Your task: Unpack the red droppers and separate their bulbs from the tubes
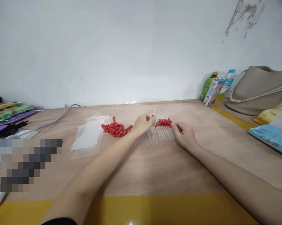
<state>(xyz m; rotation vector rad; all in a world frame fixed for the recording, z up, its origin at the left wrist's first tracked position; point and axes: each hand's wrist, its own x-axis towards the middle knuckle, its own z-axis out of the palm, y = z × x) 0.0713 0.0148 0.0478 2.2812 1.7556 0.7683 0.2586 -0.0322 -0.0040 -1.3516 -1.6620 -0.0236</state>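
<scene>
Clear thin tubes [152, 137] lie side by side in a row on the table, and several small red pieces [163, 122] form a band across them. My left hand [144, 122] pinches a small red piece with a pale, thin tip pointing up, just left of that band. My right hand [183, 133] has its thumb and fingers closed on a red piece at the band's right end. Left of my left hand lies a pile of red bulb-shaped pieces [116, 129]. Flat clear plastic bags [89, 134] are beside the pile.
Bottles [210, 89] and a grey bag [260, 89] stand at the back right, with a blue and yellow packet [272, 137] nearer. A cable [58, 118], colourful packs [14, 112] and a blurred-out item [30, 164] are on the left. Yellow tape [141, 209] crosses the front.
</scene>
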